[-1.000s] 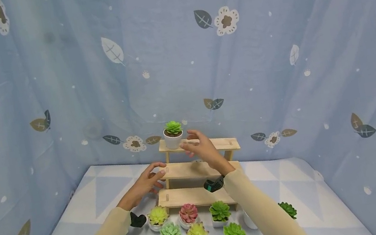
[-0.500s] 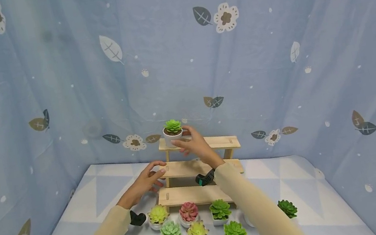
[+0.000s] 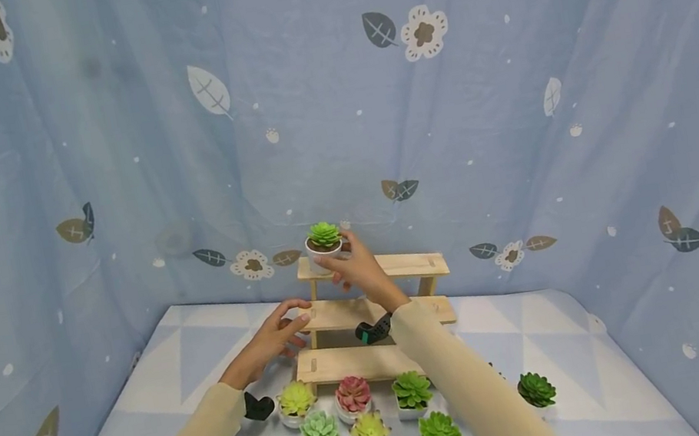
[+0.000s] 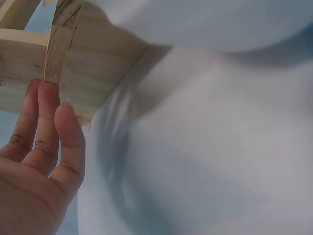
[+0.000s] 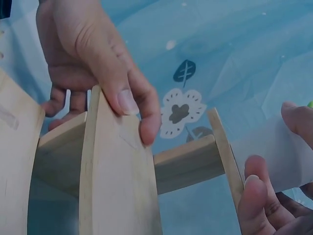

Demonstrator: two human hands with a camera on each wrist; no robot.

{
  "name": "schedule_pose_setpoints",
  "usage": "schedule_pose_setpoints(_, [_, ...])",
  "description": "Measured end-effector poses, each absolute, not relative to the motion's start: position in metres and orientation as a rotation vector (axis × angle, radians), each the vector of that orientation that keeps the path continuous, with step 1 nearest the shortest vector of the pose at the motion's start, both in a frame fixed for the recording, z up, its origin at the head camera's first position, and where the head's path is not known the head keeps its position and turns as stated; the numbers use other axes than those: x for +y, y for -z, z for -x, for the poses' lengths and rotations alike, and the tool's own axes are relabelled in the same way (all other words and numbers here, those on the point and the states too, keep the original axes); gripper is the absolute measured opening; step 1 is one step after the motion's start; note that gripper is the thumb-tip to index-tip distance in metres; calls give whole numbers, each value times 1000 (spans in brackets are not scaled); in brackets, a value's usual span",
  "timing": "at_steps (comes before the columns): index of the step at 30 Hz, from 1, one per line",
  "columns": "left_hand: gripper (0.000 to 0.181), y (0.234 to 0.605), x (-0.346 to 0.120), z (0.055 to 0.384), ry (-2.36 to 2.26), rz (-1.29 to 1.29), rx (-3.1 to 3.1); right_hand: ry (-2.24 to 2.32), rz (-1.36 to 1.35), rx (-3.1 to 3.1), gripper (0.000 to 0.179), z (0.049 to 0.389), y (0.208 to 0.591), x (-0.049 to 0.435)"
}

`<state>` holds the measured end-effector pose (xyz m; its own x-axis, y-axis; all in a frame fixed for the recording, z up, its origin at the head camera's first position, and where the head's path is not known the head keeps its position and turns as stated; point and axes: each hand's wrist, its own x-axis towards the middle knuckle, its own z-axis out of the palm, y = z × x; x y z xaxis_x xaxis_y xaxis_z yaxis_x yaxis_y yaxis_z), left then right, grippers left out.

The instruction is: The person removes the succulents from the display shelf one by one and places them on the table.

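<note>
A three-tier wooden display stand (image 3: 347, 363) stands on the table against the curtain. At the left end of its top tier is a green potted succulent (image 3: 325, 236) in a white pot (image 5: 266, 152). My right hand (image 3: 362, 270) holds this pot from the right, thumb in front and fingers round the side. My left hand (image 3: 269, 339) grips the left end of the middle tier (image 5: 120, 161). In the right wrist view its thumb and forefinger lie over the board's edge. From the left wrist view, the fingertips (image 4: 48, 93) touch that board.
In front of the stand sit several small potted succulents: a yellow one (image 3: 296, 399), a red one (image 3: 353, 393), a pale green one (image 3: 319, 432) and bright green ones. A dark green one (image 3: 536, 389) stands right of my right sleeve. A patterned blue curtain (image 3: 335, 135) hangs behind.
My right hand has moved left from beside the white pot and closed its thumb and fingers on it. The left hand stays at the middle tier's end.
</note>
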<state>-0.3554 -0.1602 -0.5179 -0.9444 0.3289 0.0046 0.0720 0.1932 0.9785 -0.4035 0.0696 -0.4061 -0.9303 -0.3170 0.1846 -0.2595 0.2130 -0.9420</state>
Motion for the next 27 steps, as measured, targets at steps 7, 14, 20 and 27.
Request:
schedule_pose_setpoints(7, [49,518,-157,357,-1834,-373,2264,1875,554,2444,88,403,404,69])
schedule_pose_setpoints(14, [49,519,-157,355,-1833,-385,2268,1894,566,2475,84,401,406,73])
schedule_pose_setpoints(20, [51,519,-159,355,-1844,-395,2258,1880,564,2492,83,398,405,77])
schedule_pose_setpoints(27, [50,518,-160,354,-1841,-392,2260,1891,589,2482,81,389,405,82])
